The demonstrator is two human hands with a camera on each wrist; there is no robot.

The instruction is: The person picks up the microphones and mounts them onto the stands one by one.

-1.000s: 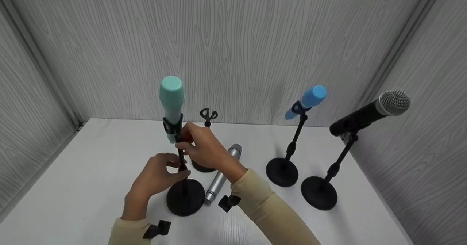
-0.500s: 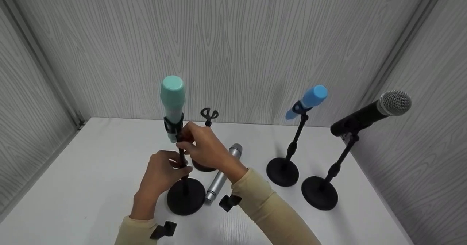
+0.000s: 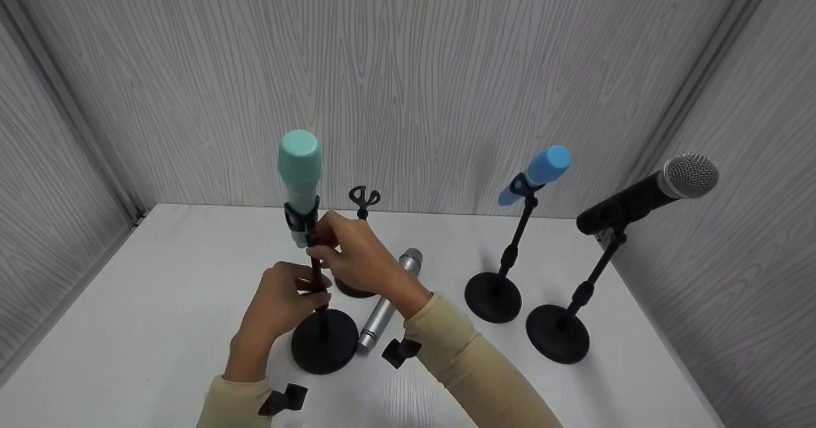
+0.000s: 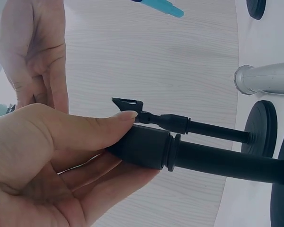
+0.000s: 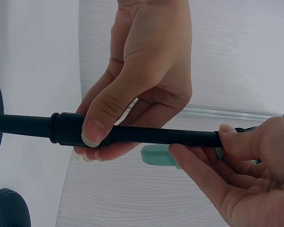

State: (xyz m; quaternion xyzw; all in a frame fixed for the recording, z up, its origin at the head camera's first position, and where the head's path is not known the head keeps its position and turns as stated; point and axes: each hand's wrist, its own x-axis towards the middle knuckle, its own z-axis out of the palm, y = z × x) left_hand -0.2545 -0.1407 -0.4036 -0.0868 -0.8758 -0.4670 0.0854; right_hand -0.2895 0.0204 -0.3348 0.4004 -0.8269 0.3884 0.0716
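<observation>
A teal microphone (image 3: 299,160) sits tilted in the clip of a black desk microphone stand (image 3: 324,342). My left hand (image 3: 278,303) grips the thick collar (image 4: 144,146) low on the pole, thumb on one side and fingers on the other. Higher up, just below the clip, my right hand (image 3: 357,252) pinches the top of the pole (image 5: 180,137). Behind this stand is a second stand with a bare clip (image 3: 364,196), its base partly hidden by my right hand. A silver microphone (image 3: 382,316) lies on the table beside the front base, partly behind my right forearm.
To the right, a blue microphone (image 3: 547,166) rests in a stand (image 3: 493,297). Farther right, a black microphone with a metal mesh head (image 3: 688,177) sits in another stand (image 3: 558,334). Wood-grain panels (image 3: 395,83) enclose the white table (image 3: 159,275) at the back and sides.
My left hand has shifted slightly right and up around the collar since a second ago. The right hand keeps its pinch, and the stand and microphones stay in place.
</observation>
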